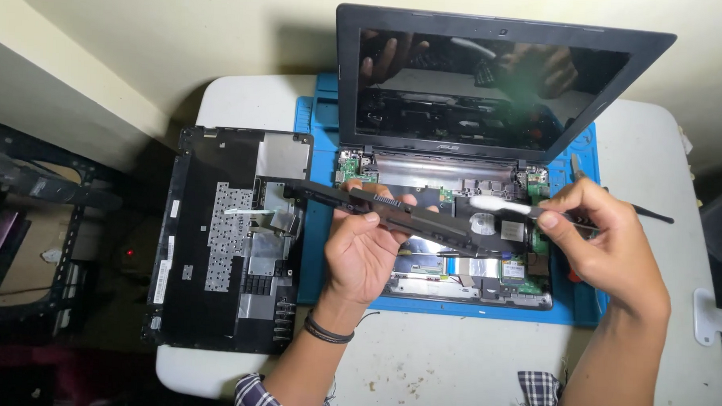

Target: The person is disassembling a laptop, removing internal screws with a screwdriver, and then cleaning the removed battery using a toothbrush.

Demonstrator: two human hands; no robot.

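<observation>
Nearest the camera, your two forearms rise from checked cuffs over the white table; a dark band sits on the left wrist.

Left hand: palm up, fingers curled around the long black battery bar, thumb side toward you. The bar is held level and clear of the open chassis, slanting from upper left down to the right, probably so its connector edge stays visible and nothing below is scraped.

Right hand: fingers pinched shut on a thin black tool, its tail sticking out to the right. The pinch meets the bar's right end; whether the tip touches the bar I cannot tell.

Below the bar: the opened laptop base, boards and a flat ribbon exposed, lying on a blue work mat that keeps it off the bare table. A white stick-shaped part lies across the upper boards, just behind the bar.

Left of the mat: the removed keyboard cover, underside up, partly overhanging the table edge, well apart from both hands.

Farthest: the dark screen, hinged upright, mirroring both hands.
</observation>
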